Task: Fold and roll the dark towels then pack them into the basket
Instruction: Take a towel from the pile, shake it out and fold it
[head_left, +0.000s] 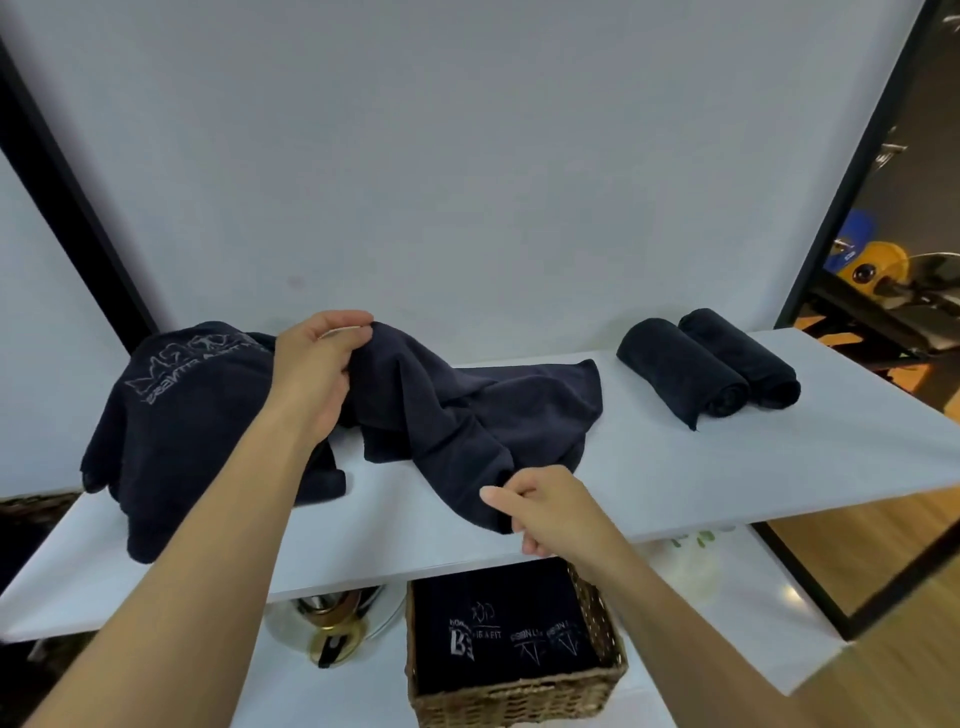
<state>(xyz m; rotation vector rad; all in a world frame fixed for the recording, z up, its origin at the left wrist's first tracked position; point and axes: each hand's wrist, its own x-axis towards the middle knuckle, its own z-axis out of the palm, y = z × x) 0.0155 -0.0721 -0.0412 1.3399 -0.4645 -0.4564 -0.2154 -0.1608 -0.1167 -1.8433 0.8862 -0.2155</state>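
Wicker basket (519, 699) under the desk's (727, 467) near edge holds what look like packed dark towels (509, 634). Two rolled towels (685, 369) wait at the desk's right end. Left hand (311, 374) and right hand (550, 512) each pinch a loose towel (457, 415) mid-desk, and a crumpled towel (171, 415) lies unfolded at its left end.

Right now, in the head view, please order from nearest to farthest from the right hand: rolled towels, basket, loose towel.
1. Loose towel: pinched by the right hand.
2. Basket: directly below the hand.
3. Rolled towels: to the right, farther back.
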